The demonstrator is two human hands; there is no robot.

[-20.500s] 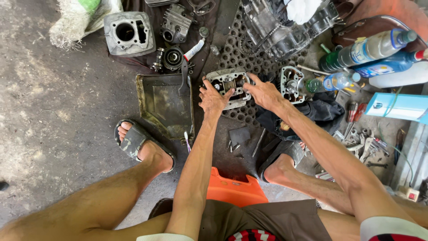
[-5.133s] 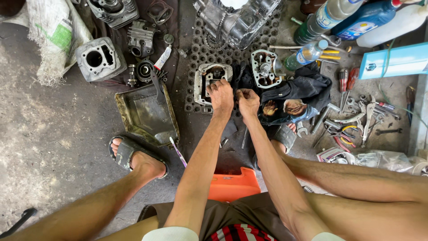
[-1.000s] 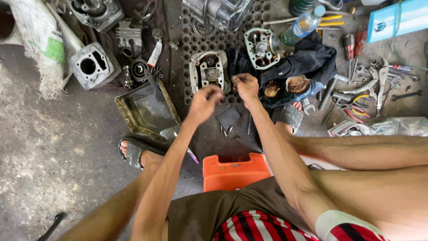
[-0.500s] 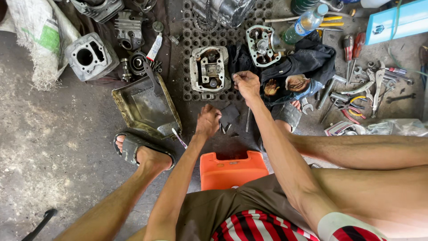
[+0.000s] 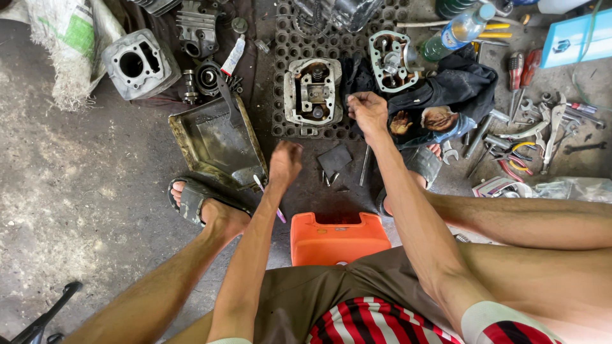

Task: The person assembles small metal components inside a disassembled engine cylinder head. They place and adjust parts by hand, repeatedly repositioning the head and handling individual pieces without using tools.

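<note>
Engine work midway, cylinder head [image 5: 312, 91] lay open on the mat [image 5: 290, 44].
Right hand [image 5: 366, 109] pinched something small beside it; left hand [image 5: 285, 162] hovered fisted, apparently empty; parts lay loose around.

I see my right hand [image 5: 368, 109] curled half-closed just beside the cylinder head [image 5: 312, 91] on the perforated mat [image 5: 288, 46], fingers [image 5: 352, 102] near its right edge, whether they pinch anything I cannot tell; my left hand [image 5: 285, 162] hangs in a loose, blurred fist; off its knuckles lies the grimy tray [image 5: 217, 141]; small bolts [image 5: 328, 178] lie just right of that fist; an orange stool [image 5: 336, 237] sits below.
</note>
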